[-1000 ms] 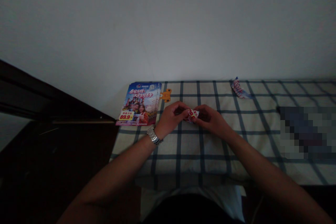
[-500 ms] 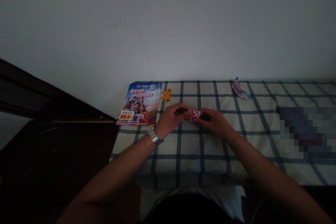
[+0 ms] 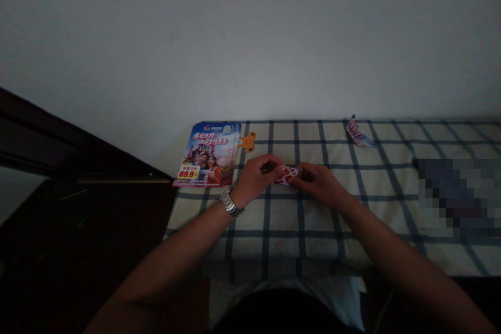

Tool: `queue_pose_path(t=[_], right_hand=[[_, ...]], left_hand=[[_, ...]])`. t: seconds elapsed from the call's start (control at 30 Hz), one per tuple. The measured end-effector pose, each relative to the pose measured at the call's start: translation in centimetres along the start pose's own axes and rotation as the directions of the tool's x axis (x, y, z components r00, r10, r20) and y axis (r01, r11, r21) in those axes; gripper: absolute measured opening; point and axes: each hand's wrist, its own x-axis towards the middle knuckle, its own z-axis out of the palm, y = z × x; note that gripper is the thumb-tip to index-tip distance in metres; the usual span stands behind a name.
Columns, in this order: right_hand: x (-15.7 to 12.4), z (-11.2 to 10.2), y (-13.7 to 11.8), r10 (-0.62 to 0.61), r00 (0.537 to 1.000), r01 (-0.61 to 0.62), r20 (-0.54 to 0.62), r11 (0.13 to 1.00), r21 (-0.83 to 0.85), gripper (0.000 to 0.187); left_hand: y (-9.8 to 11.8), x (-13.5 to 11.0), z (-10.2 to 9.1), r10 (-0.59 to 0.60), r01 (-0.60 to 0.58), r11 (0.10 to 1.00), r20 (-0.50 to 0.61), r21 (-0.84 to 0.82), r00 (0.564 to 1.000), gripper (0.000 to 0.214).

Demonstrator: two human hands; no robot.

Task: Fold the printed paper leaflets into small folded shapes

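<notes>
Between my two hands is a small piece of folded printed paper (image 3: pixel 288 173), red and white with bold print. My left hand (image 3: pixel 261 176), with a metal watch at the wrist, pinches its left side between thumb and fingers. On the other side my right hand (image 3: pixel 319 182) grips the paper's right edge, fingers closed. Both hands are low over the checked cloth. To the left of them lies a stack of glossy flyers (image 3: pixel 209 154), blue and pink with a yellow price patch. A folded, pointed piece of similar printed paper (image 3: pixel 357 133) lies farther back on the right.
A checked tablecloth (image 3: pixel 250 219) covers the table, which stands against a pale wall (image 3: pixel 250 42). An orange bear-shaped figure (image 3: pixel 247 142) shows beside the flyers. At the right is a pixelated dark patch (image 3: pixel 454 195). Dark furniture (image 3: pixel 78 146) is at the left.
The folded paper has turned slightly between my fingers, so its visible print differs. My right hand has shifted slightly; the flyers and the other paper have stayed put.
</notes>
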Motion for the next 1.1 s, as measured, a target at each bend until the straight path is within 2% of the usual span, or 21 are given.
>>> queue_pose_path(t=[0.17, 0.4, 0.6, 0.9, 1.1], right_hand=[[0.1, 0.1, -0.2, -0.001, 1.000, 0.001, -0.006, 1.000, -0.025, 0.027], [0.2, -0.1, -0.8, -0.074, 0.995, 0.072, -0.068, 0.997, -0.039, 0.029], [0.1, -0.1, -1.0, -0.077, 0.995, 0.066, -0.070, 0.987, -0.148, 0.030], [0.0, -0.4, -0.8, -0.082, 0.991, 0.061, -0.103, 0.979, -0.193, 0.028], [0.0, -0.3, -1.1, -0.069, 0.993, 0.052, -0.096, 0.984, -0.169, 0.029]], left_hand=[[-0.2, 0.0, -0.1, 0.006, -0.005, 1.000, -0.010, 0.028, 1.000, 0.019], [0.0, -0.1, 0.1, 0.000, -0.004, 0.999, 0.062, 0.049, 0.998, 0.023], [0.0, -0.1, 0.4, -0.003, -0.003, 0.997, 0.080, 0.077, 0.997, 0.022], [-0.2, -0.1, 0.5, 0.011, -0.016, 0.998, 0.082, 0.068, 0.997, 0.027], [-0.1, -0.1, 0.3, -0.006, -0.003, 0.997, 0.112, 0.079, 0.994, 0.022]])
